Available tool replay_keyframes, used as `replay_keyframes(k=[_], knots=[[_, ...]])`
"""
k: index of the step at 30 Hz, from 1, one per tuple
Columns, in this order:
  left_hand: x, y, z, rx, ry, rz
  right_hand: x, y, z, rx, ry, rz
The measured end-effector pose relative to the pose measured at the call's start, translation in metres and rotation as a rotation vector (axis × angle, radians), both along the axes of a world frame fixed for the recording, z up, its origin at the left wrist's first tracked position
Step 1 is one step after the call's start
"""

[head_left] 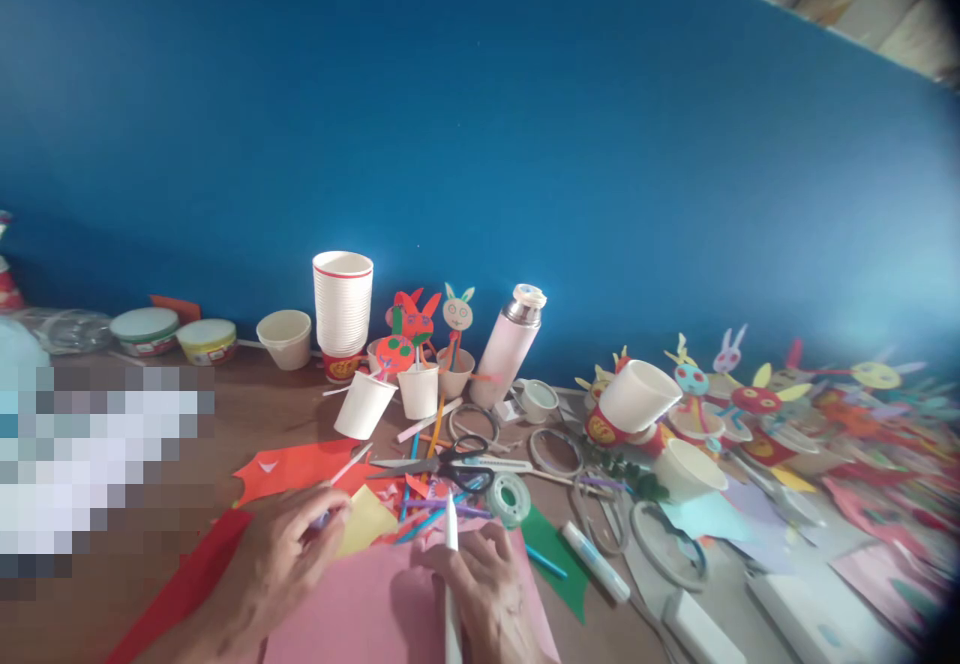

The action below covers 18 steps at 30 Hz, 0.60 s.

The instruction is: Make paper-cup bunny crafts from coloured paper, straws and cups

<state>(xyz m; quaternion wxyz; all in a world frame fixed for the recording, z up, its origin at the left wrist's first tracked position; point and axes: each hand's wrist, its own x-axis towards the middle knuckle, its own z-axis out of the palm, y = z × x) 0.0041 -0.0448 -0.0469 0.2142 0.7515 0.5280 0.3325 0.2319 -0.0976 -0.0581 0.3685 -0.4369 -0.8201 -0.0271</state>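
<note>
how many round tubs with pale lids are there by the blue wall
2 in view: one green-trimmed tub towards the left end, and one yellow-trimmed tub just right of it. Others may be hidden.

Open air above pink sheet, with scissors and tape roll beyond.

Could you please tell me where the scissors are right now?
In the head view, the scissors lie near the centre, beyond the right hand, just left of the tape roll and in front of the pink flask.
</note>
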Motion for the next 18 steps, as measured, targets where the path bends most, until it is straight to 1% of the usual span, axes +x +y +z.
replay_keyframes(k=[2,4,7,9,11,15,17,18], knots=[[-0.002,0.003,0.004,-0.14,-0.105,0.075,0.001,0.0,0.003,0.021,-0.062,0.023],[-0.006,0.008,0.005,-0.214,-0.177,0.143,0.002,-0.001,0.005,0.037,-0.11,0.058],[-0.011,0.016,0.004,-0.222,-0.225,0.191,0.001,-0.002,0.006,0.062,-0.135,0.077],[-0.014,0.02,0.005,-0.224,-0.207,0.189,0.0,-0.002,0.004,0.086,-0.144,0.064],[-0.016,0.022,0.01,-0.25,-0.093,0.124,-0.001,-0.001,0.001,0.106,-0.157,0.049],[-0.021,0.02,0.031,-0.347,0.211,-0.167,-0.004,0.0,-0.005,0.129,-0.169,0.026],[-0.023,0.018,0.038,-0.348,0.318,-0.238,-0.005,0.0,-0.006,0.136,-0.153,0.008],[-0.024,0.017,0.039,-0.332,0.354,-0.268,-0.006,0.001,-0.006,0.135,-0.146,-0.003]])
